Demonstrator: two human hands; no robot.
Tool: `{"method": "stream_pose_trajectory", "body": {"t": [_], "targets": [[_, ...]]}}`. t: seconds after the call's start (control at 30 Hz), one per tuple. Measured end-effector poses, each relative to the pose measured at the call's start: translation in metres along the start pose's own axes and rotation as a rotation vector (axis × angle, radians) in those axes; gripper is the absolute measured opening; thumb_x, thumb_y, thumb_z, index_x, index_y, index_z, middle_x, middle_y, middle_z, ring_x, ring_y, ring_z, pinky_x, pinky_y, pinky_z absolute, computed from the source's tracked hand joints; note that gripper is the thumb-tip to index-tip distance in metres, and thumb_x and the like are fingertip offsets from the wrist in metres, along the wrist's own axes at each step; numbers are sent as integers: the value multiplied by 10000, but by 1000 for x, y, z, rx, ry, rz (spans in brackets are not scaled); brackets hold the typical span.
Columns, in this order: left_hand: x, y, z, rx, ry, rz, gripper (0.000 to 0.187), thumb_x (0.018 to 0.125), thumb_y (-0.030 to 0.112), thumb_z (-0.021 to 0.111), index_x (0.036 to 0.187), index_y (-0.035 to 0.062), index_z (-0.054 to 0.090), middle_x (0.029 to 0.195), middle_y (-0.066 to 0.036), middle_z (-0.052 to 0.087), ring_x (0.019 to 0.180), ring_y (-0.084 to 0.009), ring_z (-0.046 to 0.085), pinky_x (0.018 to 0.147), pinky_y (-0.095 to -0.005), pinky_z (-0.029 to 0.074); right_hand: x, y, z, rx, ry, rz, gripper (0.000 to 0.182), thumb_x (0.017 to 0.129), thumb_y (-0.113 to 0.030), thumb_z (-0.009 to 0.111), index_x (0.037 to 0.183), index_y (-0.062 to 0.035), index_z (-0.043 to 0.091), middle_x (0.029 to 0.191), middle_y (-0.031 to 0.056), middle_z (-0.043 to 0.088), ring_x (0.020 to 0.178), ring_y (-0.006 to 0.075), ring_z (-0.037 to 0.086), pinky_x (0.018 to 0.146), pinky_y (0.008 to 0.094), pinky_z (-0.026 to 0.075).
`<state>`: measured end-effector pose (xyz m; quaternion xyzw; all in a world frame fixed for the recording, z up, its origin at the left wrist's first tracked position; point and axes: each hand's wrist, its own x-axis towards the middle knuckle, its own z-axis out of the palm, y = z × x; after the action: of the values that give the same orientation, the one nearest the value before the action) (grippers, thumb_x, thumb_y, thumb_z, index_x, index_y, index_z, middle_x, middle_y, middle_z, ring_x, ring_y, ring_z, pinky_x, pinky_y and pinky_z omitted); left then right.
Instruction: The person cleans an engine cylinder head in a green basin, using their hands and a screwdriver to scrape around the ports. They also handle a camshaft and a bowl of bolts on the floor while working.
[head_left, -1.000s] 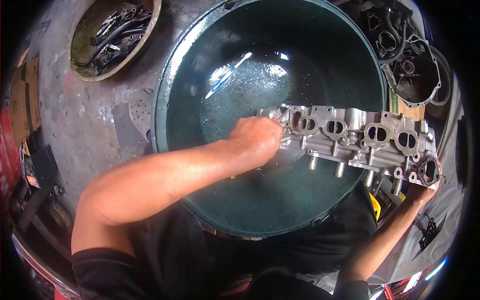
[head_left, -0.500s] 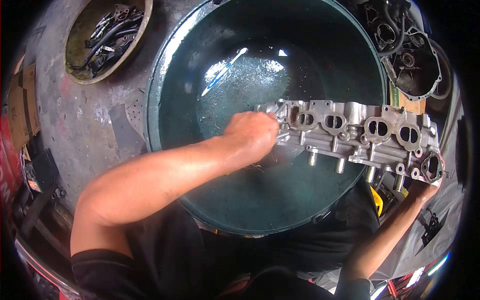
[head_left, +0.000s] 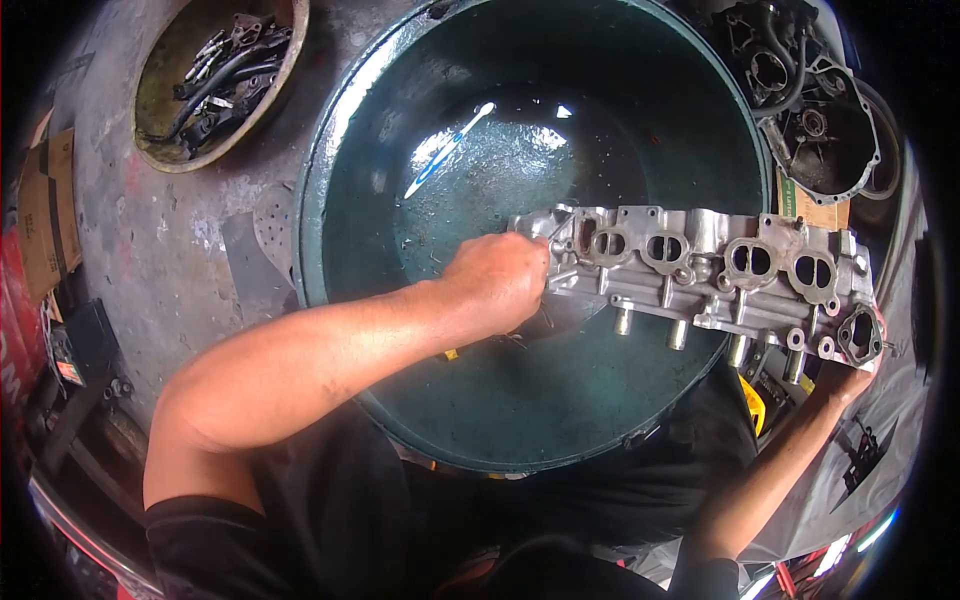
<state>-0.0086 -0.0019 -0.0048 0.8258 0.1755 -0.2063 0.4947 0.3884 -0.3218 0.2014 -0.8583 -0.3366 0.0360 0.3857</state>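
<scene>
The left hand [head_left: 500,280] is curled into a fist against the left end of the long silver metal casting [head_left: 710,262]; what lies inside the fist is hidden. By the right hand [head_left: 855,378] the casting's right end is clamped, its fingers largely covered by the metal. The casting is held over the right side of the large round dark-green tub [head_left: 530,420]. Four short metal tubes and four divided oval ports can be counted on it. In the tub, one slim white-and-blue brush [head_left: 450,150] is seen. Below the left wrist, a small yellow piece [head_left: 450,354] is too covered to be identified. On the grey floor [head_left: 110,200], one round olive basin [head_left: 160,90] is filled with dark hoses and metal parts, too jumbled to be counted.
</scene>
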Motion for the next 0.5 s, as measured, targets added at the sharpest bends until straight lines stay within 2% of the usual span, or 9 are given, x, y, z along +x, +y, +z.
{"method": "stream_pose_trajectory", "body": {"t": [0.13,0.17,0.27,0.37,0.47,0.5], "targets": [[8,1,2,-32,2,-35,276,861,56,553,1116,-19,625,902,-273,686,896,-442,686,781,-543,543,2,5,-2,-220,10,-63,293,841,-11,670,1128,48,671,1225,134,672,1043,220,674,880,327,552],[8,0,1,-36,5,-41,273,862,61,555,1114,-15,628,914,-276,686,906,-443,685,787,-542,543,2,4,-2,-191,19,-27,295,834,-7,671,1124,49,672,1218,130,675,1043,221,675,881,328,551],[6,0,3,-67,43,-24,208,821,71,586,966,-36,689,932,-250,716,899,-422,709,798,-516,563,4,5,2,-216,-8,-102,301,824,4,669,1120,53,671,1208,132,678,1041,228,678,887,329,550],[-1,2,6,-59,24,-70,188,809,72,597,928,-33,698,937,-247,718,903,-418,710,801,-515,560,3,10,-6,-154,-37,-141,315,817,12,676,1129,52,667,1203,140,677,1043,236,679,895,331,549],[2,3,0,-63,-52,-67,300,869,82,563,1147,-2,637,941,-256,696,905,-442,681,791,-544,543,0,6,-1,-118,0,-90,328,818,5,686,1142,49,663,1209,155,673,1058,251,676,909,335,549],[2,2,4,-59,-36,-58,303,869,83,564,1151,-1,635,925,-253,695,893,-441,682,785,-542,543,0,6,-2,-167,-2,-99,329,823,-2,685,1147,50,660,1215,156,670,1062,252,675,911,335,550]]}}
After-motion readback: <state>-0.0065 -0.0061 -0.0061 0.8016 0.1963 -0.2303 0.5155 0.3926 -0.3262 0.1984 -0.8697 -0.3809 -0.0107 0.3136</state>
